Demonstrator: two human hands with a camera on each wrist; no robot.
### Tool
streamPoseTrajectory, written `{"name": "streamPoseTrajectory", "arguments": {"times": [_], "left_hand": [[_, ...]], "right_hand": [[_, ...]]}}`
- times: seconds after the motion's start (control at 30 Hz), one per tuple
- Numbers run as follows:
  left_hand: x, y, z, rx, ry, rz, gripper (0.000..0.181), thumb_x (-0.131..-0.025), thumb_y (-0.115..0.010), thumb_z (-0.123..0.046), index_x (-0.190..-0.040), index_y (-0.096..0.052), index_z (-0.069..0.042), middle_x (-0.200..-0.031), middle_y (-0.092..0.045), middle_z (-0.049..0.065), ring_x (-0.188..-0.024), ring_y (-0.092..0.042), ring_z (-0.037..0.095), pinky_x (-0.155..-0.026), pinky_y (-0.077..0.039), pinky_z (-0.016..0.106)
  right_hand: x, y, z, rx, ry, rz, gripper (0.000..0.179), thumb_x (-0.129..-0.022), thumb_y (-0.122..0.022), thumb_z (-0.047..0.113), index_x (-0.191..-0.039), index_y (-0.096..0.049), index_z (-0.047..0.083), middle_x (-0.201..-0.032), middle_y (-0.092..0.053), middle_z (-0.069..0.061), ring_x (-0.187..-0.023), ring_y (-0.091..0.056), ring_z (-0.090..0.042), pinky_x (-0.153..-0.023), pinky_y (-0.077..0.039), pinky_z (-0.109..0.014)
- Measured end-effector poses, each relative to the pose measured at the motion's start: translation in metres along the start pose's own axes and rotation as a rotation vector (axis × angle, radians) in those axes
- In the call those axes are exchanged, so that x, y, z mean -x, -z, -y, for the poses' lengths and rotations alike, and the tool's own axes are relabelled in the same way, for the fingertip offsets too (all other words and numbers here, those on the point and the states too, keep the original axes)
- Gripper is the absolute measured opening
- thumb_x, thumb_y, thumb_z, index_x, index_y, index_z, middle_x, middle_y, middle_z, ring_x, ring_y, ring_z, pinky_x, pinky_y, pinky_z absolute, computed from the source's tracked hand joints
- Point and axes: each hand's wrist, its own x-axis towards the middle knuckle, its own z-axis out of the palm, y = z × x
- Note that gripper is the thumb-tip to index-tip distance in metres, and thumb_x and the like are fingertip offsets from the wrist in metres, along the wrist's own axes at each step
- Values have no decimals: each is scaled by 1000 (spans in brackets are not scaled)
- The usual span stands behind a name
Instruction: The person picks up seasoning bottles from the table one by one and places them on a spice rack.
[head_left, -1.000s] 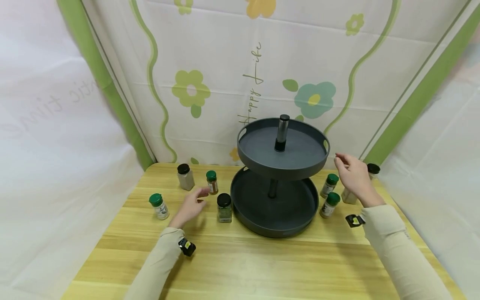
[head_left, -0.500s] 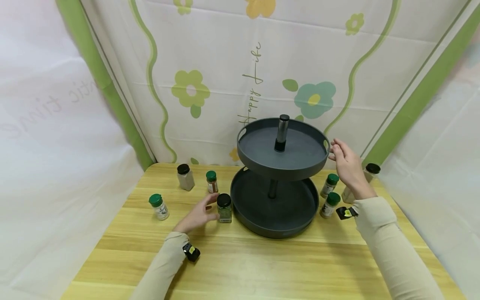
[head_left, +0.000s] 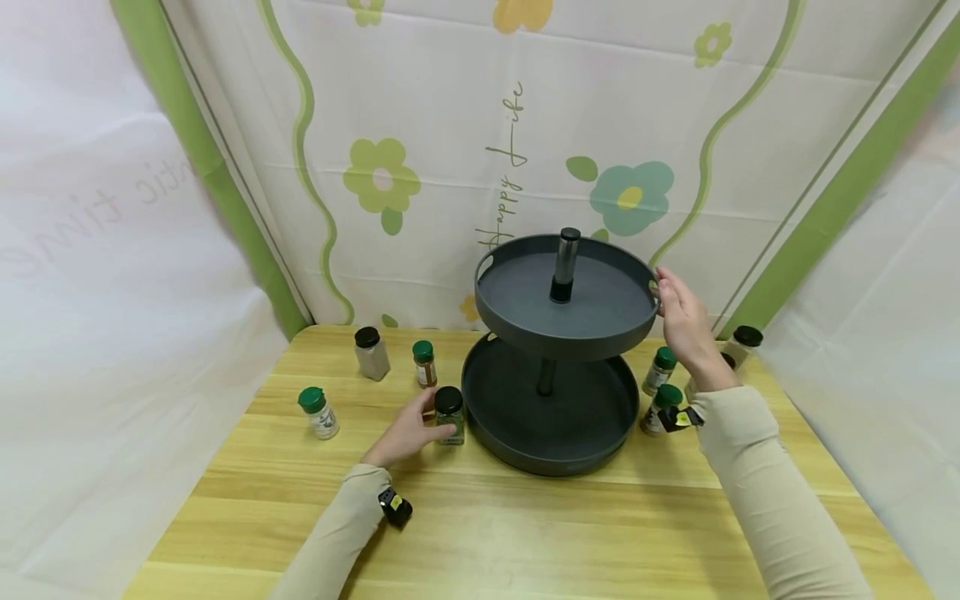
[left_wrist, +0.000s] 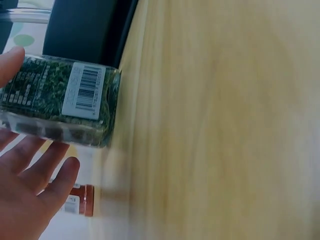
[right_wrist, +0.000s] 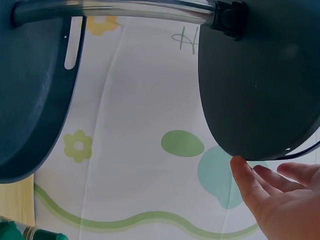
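Both hands work: left hand (head_left: 408,430) brackets a clear, square, black-lidded herb jar (head_left: 452,417) beside the dark-grey, round 2-tier stand (head_left: 555,346), grip closure unclear; unclenched right hand (head_left: 688,333) touches the stand's edge. Likely step: taking the jar; next needs firm hold.

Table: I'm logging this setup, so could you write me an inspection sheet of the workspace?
Surface: wooden table.
Job's things: two-tier stand; herb jar at its left.
Clutter: other jars upright on both sides of the stand.
Hands: left hand has thumb and fingers around the herb jar; right hand touches the upper tier's edge.
Cables: nothing seen.
Surroundings: flowered curtain behind the table.
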Motion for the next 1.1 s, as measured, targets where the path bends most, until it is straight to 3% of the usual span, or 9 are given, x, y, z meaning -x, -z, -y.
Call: {"name": "streamPoseTrajectory", "arguments": {"times": [0.23,0.4,0.6,0.83,0.97,1.1], "left_hand": [[0,-2,0,18,15,-1,80,-84,-73,-23,-147,-29,1,-142,-41,16,-124,-43,37,-96,-41,50],[0,-2,-2,15,21,-4,80,-84,-74,-25,-146,-30,0,-141,-43,16,-124,-44,37,-95,-41,51],[0,-3,-5,4,24,3,77,-83,-74,-27,-144,-35,-1,-139,-46,14,-122,-46,36,-96,-41,51],[0,-3,-9,23,70,-3,83,-83,-74,-27,-146,-29,1,-142,-41,18,-124,-45,38,-96,-41,51],[-1,0,-14,6,95,-17,88,-83,-74,-33,-148,-25,1,-145,-36,21,-124,-44,38,-96,-41,50],[-3,6,-22,-3,71,-28,85,-83,-74,-33,-147,-29,-2,-143,-38,18,-124,-45,36,-95,-42,50]], "right_hand": [[0,-4,4,11,-16,10,61,-102,-20,47,-152,-20,11,-153,-21,-17,-134,-28,-41,-103,-27,-58],[0,-6,4,29,4,-4,58,-103,-21,43,-153,-16,13,-154,-19,-17,-135,-26,-41,-105,-22,-58],[-1,-7,3,53,-2,-26,54,-104,-20,37,-151,-23,12,-154,-21,-13,-136,-25,-37,-109,-19,-54],[-1,-7,2,53,-5,-26,53,-104,-21,35,-151,-23,12,-153,-22,-14,-137,-23,-36,-109,-17,-53],[-1,-7,1,58,-10,-32,53,-103,-21,35,-151,-24,12,-153,-23,-16,-136,-25,-38,-108,-19,-55],[0,-6,1,54,-17,-32,54,-103,-20,36,-151,-23,13,-153,-23,-17,-135,-27,-40,-108,-19,-56]]}}
